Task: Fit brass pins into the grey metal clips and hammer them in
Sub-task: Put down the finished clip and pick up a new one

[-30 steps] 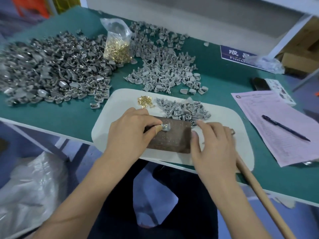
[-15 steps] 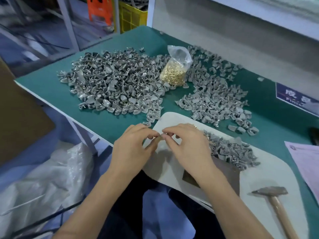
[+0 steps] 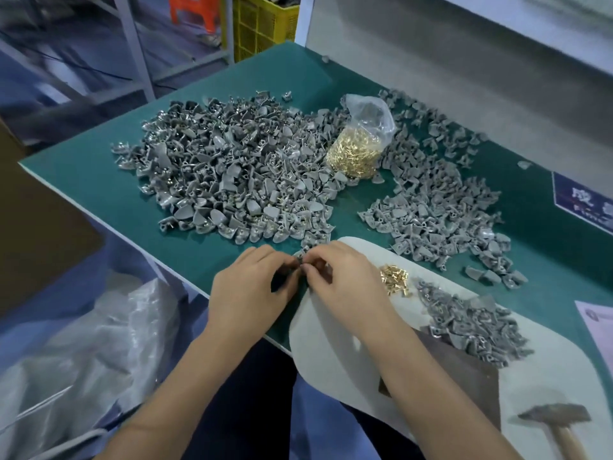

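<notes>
Both hands have drifted left since a moment ago, from over the white mat to its far-left corner, and the little heap of loose brass pins (image 3: 394, 279) that the right hand covered now shows. The left hand (image 3: 252, 290) and right hand (image 3: 345, 280) meet fingertip to fingertip, pinched shut on a small grey clip (image 3: 301, 258) between them; whether a pin sits in it is too small to make out.

A blue sign (image 3: 583, 202) at the right edge is cut off, with white characters too blurred to read. A pink sheet (image 3: 597, 327) carries print I cannot read.

The hammer (image 3: 560, 426) lies on the white mat (image 3: 331, 353) at the near right, its handle running out of sight. A brown block (image 3: 464, 376) is half hidden by the right forearm and a small pile of clips (image 3: 474, 327).

On the green worktop (image 3: 99, 190), a big heap of clips (image 3: 232, 174) lies far left, another (image 3: 441, 200) to the right, a bag of pins (image 3: 358, 151) between. A yellow crate (image 3: 262, 24) stands beyond.
</notes>
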